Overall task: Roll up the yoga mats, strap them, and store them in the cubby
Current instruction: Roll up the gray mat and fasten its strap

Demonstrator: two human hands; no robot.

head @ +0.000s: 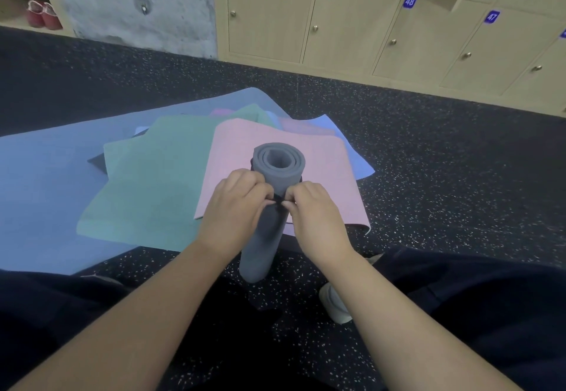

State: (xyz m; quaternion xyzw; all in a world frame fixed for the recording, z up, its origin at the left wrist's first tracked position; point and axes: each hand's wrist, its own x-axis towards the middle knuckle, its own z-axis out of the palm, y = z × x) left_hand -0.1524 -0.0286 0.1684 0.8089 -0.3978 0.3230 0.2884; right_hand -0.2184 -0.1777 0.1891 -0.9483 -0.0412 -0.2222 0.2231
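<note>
A rolled grey yoga mat [277, 170] stands on end on the dark speckled floor between my knees. A thin black strap [278, 199] crosses its near side. My left hand [237, 204] and my right hand [312, 211] meet at the front of the roll, each pinching the strap with curled fingers. Behind the roll lie unrolled mats in a loose pile: a pink mat [245, 142], a green mat [147, 182] and a large blue mat [39, 194], with further mats partly hidden under them.
Wooden lockers [346, 23] numbered 47 to 50 line the far wall, doors closed. An open shelf at far left holds red shoes [41, 14]. A grey concrete pillar [137, 1] stands between them. A light shoe [335, 303] shows by my right leg.
</note>
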